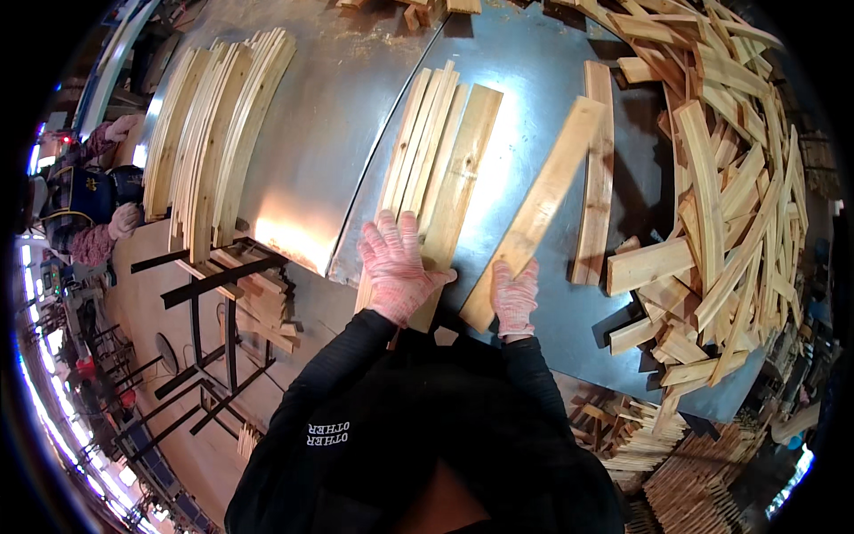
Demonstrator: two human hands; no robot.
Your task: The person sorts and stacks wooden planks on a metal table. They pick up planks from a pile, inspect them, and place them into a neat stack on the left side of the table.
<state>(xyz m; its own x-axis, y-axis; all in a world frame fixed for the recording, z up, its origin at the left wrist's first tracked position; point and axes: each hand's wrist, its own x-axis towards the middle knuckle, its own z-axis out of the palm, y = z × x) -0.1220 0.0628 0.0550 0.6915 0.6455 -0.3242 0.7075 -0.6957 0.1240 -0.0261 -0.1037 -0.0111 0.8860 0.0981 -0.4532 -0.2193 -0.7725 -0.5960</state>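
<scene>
A: Where are the hands?

B: Centre frame. The gloved left hand [398, 267] lies flat, fingers spread, on a row of pale wood slats [436, 169]; the gloved right hand [515, 298] grips the near end of a single plank [538, 209].

A: Any packages or labels?

B: I can't make out any. The shiny metal desk [329, 133] carries a slat stack [213, 133] at upper left and a loose offcut heap [729, 196] at right; workshop floor at lower left.

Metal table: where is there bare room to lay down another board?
Bare metal table lies between the far-left stack of slats and the aligned boards under the left hand. A narrower strip runs above the angled board at the right hand. The right side is crowded by the loose heap.
</scene>
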